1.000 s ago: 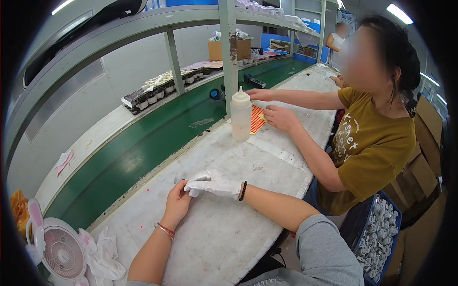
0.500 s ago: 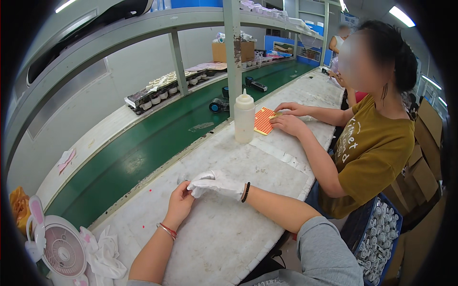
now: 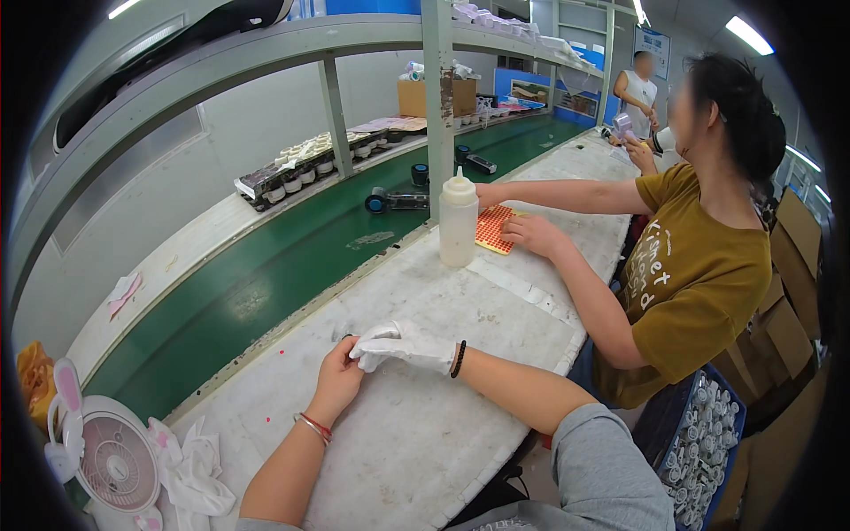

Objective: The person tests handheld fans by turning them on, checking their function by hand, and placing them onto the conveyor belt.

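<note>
Head view: bare left hand (image 3: 339, 382) pinches the white glove's (image 3: 403, 343) fingertips on the right hand (image 3: 409, 347) (loosely curled, grasping nothing); tugging hard could tear it.

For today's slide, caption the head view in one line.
Bare left hand tugs the white fabric glove on the right hand above a white marble-patterned worktable.

Little has changed over the last second. The co-worker's hand (image 3: 531, 234) has slid from the edge of the orange dotted sheet (image 3: 493, 228) to rest just beside it. The person's bare left hand (image 3: 336, 380) has closed in on the fingertips of the white glove (image 3: 403, 345) worn on the right hand (image 3: 407, 347), now pinching them.
</note>
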Demonstrator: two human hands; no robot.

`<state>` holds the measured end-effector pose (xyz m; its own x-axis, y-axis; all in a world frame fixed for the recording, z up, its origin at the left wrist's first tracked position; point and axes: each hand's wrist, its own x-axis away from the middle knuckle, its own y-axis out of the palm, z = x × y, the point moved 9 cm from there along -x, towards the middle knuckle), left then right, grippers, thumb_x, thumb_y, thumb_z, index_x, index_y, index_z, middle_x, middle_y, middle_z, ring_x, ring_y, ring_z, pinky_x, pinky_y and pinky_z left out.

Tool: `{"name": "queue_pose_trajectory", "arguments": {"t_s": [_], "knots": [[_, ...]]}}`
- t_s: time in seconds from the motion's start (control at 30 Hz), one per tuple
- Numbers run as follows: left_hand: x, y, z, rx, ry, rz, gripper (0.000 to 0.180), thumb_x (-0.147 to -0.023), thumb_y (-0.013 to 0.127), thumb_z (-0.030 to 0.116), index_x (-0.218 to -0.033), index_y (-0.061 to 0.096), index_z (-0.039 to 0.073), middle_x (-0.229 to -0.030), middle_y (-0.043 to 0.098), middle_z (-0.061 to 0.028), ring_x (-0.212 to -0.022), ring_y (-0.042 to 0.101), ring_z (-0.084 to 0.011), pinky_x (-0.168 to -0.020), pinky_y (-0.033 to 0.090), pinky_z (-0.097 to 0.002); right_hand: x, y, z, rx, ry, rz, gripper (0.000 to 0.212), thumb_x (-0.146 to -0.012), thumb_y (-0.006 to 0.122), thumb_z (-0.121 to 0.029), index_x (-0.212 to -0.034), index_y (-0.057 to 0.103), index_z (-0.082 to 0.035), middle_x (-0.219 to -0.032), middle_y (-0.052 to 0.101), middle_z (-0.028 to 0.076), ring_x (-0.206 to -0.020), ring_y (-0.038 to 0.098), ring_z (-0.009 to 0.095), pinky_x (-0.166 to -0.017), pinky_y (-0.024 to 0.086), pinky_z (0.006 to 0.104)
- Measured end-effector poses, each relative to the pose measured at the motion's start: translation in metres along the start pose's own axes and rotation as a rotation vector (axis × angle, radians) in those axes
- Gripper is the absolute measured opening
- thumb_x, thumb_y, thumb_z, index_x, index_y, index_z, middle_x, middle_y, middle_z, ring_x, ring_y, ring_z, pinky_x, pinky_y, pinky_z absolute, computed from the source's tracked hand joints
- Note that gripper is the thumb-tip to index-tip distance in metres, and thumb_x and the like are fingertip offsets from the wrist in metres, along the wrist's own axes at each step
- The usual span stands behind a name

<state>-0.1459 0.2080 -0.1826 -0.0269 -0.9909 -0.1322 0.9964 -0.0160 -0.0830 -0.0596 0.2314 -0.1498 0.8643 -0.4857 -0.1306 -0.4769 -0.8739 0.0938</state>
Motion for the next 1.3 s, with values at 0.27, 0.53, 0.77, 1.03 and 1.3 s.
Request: {"name": "queue_pose_trajectory", "arguments": {"t_s": [0.27, 0.53, 0.77, 1.03, 1.3], "knots": [[-0.0002, 0.0006, 0.0010, -0.020, 0.008, -0.001, 0.029, -0.082, 0.052, -0.006, -0.110, 0.056, 0.002, -0.102, 0.060, -0.0017, -0.097, 0.054, -0.0105, -0.086, 0.041, -0.0236, 0.0008, 0.0000, 0.0007, 0.024, 0.020, 0.002, 0.027, -0.091, 0.054, -0.026, -0.104, 0.064, -0.004, -0.086, 0.065, 0.006, -0.080, 0.060, 0.012, -0.074, 0.049, 0.0261], [-0.0003, 0.0008, -0.0003, -0.065, 0.012, -0.001, 0.028, -0.082, 0.053, -0.005, -0.109, 0.056, 0.002, -0.101, 0.060, -0.0012, -0.095, 0.054, -0.0098, -0.084, 0.042, -0.0228, 0.0009, -0.0005, 0.0034, 0.039, 0.015, -0.007, 0.026, -0.092, 0.053, -0.025, -0.105, 0.064, -0.005, -0.086, 0.065, 0.005, -0.079, 0.059, 0.012, -0.074, 0.049, 0.0263], [0.0003, -0.0010, -0.0004, -0.054, 0.014, 0.007, 0.029, -0.082, 0.052, -0.005, -0.109, 0.056, 0.002, -0.100, 0.060, -0.0010, -0.094, 0.055, -0.0096, -0.083, 0.042, -0.0226, 0.0005, 0.0026, 0.0016, 0.052, 0.012, -0.006, 0.025, -0.092, 0.053, -0.025, -0.104, 0.064, -0.006, -0.085, 0.065, 0.004, -0.079, 0.059, 0.011, -0.074, 0.048, 0.0258], [0.0007, 0.0023, 0.0063, -0.070, 0.048, 0.007, 0.024, -0.082, 0.053, -0.003, -0.106, 0.056, 0.003, -0.095, 0.059, -0.0010, -0.089, 0.054, -0.0076, -0.078, 0.042, -0.0209, 0.0012, 0.0008, 0.0012, 0.087, 0.009, 0.034, 0.026, -0.091, 0.054, -0.026, -0.102, 0.065, -0.005, -0.084, 0.065, 0.004, -0.078, 0.059, 0.010, -0.072, 0.048, 0.0250], [0.0019, 0.0021, 0.0030, -0.047, 0.010, 0.001, 0.027, -0.083, 0.052, -0.003, -0.109, 0.056, 0.003, -0.100, 0.060, -0.0003, -0.094, 0.053, -0.0090, -0.083, 0.041, -0.0229, 0.0020, 0.0016, -0.0004, 0.095, 0.009, 0.041, 0.025, -0.091, 0.054, -0.026, -0.102, 0.065, -0.006, -0.083, 0.065, 0.004, -0.077, 0.059, 0.010, -0.071, 0.048, 0.0252]]}}
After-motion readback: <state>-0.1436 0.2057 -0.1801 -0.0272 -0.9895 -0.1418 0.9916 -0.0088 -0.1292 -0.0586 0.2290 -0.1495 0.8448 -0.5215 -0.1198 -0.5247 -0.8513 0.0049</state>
